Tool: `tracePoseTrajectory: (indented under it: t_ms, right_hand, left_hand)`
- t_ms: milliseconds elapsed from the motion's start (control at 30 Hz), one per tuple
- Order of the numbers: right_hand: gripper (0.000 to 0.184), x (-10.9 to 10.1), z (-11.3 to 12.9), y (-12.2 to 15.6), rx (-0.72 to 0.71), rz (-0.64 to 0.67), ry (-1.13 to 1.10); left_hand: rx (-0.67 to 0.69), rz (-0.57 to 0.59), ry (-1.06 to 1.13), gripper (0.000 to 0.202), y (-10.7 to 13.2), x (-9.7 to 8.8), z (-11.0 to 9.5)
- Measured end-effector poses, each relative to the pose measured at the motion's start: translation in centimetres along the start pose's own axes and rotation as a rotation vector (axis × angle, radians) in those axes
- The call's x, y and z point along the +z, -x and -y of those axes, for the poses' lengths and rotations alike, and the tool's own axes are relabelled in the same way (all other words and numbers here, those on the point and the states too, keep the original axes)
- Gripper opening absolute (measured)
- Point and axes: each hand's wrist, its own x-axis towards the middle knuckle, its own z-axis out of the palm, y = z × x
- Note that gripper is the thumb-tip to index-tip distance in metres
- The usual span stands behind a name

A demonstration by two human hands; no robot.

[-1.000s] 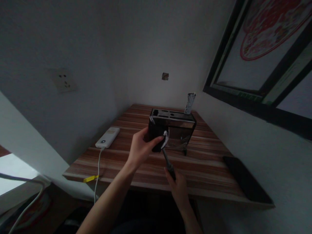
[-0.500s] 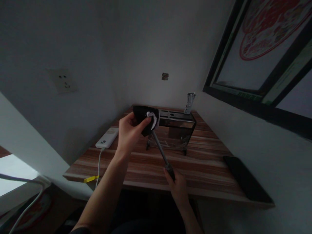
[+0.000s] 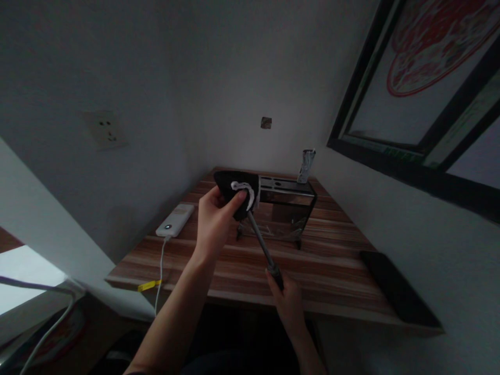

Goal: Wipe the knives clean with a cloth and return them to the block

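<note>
My left hand (image 3: 219, 219) is closed on a black flat piece (image 3: 228, 179), thumb on its face and fingers behind. A white curved strip (image 3: 246, 186) runs across that face beside my thumb; its material is unclear. My right hand (image 3: 287, 299) grips a screwdriver (image 3: 261, 240) by its dark handle. The long grey shaft slants up to the left, and its tip meets the lower edge of the black piece near the white strip. Behind stands a black-framed box (image 3: 289, 197) with a slotted top and clear front, partly covered by the black piece.
A wooden table (image 3: 332, 276) sits in a corner between walls. On it are a white power bank (image 3: 175, 220) with a cable, a yellow tag (image 3: 149, 285) and a black phone-like slab (image 3: 398, 289). A silvery upright packet (image 3: 305, 166) stands on the box.
The whole view has shifted slightly, so everything sits a little further right. Both hands keep their grips; the white strip shows a little more of its length beside my thumb.
</note>
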Motion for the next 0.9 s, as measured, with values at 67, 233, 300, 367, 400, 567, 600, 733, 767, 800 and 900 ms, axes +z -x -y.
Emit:
tracePoseTrajectory:
  t_ms: [67, 233, 300, 367, 400, 567, 600, 733, 767, 800, 900]
  right_hand:
    - [0.042, 0.1, -0.1, 0.0, -0.003, -0.008, 0.01]
    - [0.042, 0.2, -0.1, 0.0, 0.012, -0.029, -0.008]
    - [0.043, 0.1, -0.1, 0.0, 0.025, -0.035, -0.021]
    - [0.042, 0.0, -0.1, 0.0, 0.029, -0.038, -0.046]
    - [0.041, 0.0, -0.1, 0.0, 0.03, -0.039, -0.061]
    - [0.04, -0.2, 0.1, 0.0, 0.07, -0.054, -0.109]
    - [0.041, -0.2, 0.3, 0.0, 0.074, -0.058, -0.113]
    - [0.042, -0.3, 0.7, -0.2, 0.054, -0.052, -0.131]
    - [0.042, -0.4, 0.7, -0.2, 0.052, -0.053, -0.132]
    - [0.041, -0.4, 0.7, -0.2, 0.054, -0.055, -0.133]
    - [0.038, -0.4, 0.4, -0.2, 0.066, -0.046, -0.134]
  left_hand:
    - [-0.011, 0.001, 0.011, 0.027, 0.2, 0.0, 0.1]
    - [-0.114, 0.08, -0.024, 0.028, 1.6, 0.4, 0.9]
    - [-0.17, 0.108, -0.058, 0.03, 2.4, 0.8, 1.2]
    - [-0.205, 0.126, -0.097, 0.03, 3.2, 1.2, 1.5]
    - [-0.219, 0.141, -0.115, 0.029, 3.6, 1.3, 1.6]
    - [-0.274, 0.233, -0.159, 0.022, 4.8, 1.7, 2.2]
    - [-0.283, 0.242, -0.166, 0.022, 5.0, 1.7, 2.4]
    - [-0.31, 0.276, -0.219, 0.02, 6.0, 1.7, 3.7]
    - [-0.315, 0.288, -0.234, 0.02, 6.3, 1.6, 4.0]
    - [-0.321, 0.299, -0.251, 0.021, 6.5, 1.5, 4.4]
    - [-0.32, 0.318, -0.317, 0.021, 7.3, 1.1, 5.3]
